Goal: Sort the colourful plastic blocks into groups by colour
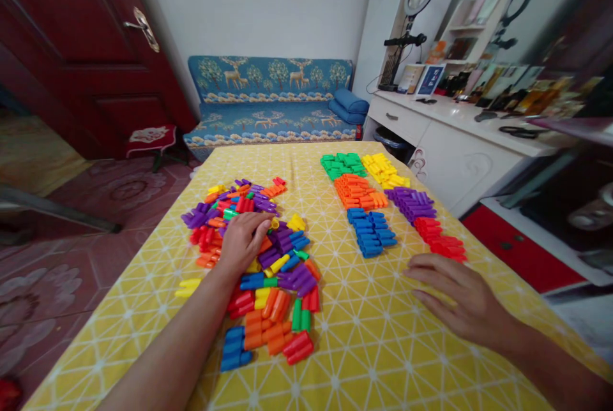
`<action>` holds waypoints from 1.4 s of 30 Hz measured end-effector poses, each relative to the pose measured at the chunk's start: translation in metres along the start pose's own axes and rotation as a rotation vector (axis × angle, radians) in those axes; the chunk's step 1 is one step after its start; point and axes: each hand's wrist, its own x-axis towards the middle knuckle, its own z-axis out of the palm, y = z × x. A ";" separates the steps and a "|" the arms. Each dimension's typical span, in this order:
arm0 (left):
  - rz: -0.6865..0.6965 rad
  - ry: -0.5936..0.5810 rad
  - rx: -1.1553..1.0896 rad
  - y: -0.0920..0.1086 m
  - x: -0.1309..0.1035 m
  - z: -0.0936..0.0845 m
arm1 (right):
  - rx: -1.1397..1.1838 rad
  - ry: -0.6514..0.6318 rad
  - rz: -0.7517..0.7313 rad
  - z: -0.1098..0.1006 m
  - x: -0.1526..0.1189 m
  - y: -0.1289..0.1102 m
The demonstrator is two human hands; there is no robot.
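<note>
My left hand (242, 242) reaches over a mixed heap of coloured plastic bullet-shaped building blocks on the left of the table. Its fingers are bent, with a yellow block (274, 223) at the thumb and index fingertips. Purple blocks (297, 278) and orange blocks (268, 329) lie around it, several joined together. On the right, my right hand (453, 296) hovers low over the cloth, fingers apart and holding nothing. Closest to it are a red group (440, 240) and a blue group (371, 232) of blocks.
Further groups sorted by colour are green (342, 166), yellow (384, 170), orange (357, 191) and purple (412, 205). A yellow patterned cloth (364, 360) covers the table. Behind stand a blue sofa (268, 117) and, at right, a white dresser (445, 124); a red stool (152, 136) is left.
</note>
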 end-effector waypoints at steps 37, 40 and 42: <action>0.103 -0.018 0.041 0.000 -0.002 -0.001 | 0.702 0.052 0.196 0.146 0.192 -0.114; 0.098 -0.012 0.047 0.001 -0.002 -0.001 | 0.618 0.044 0.162 0.144 0.190 -0.116; 0.094 -0.015 0.043 0.002 -0.003 -0.001 | 0.576 0.048 0.143 0.144 0.189 -0.118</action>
